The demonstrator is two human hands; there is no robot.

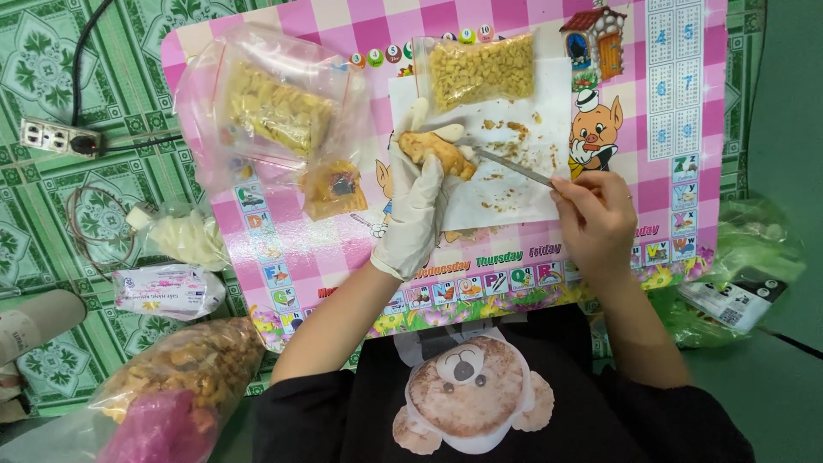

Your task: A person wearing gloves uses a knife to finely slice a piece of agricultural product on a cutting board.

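My left hand [414, 201], in a white glove, holds a yellow-brown piece of food [435, 151] against a white sheet [523, 197] on a pink checkered mat [283, 249]. My bare right hand [594, 219] grips a thin metal knife [513, 167] whose tip touches the piece of food. Small crumbs lie scattered on the sheet. A clear bag of small yellow cut pieces [480, 70] lies at the far edge of the sheet.
A large clear bag of yellow pieces [274, 107] and a small bag [334, 189] lie on the mat's left. On the green floor: a power strip [53, 137], a glove bag [184, 236], a packet [167, 290], a sack of brown pieces [184, 373], a green bag [746, 274].
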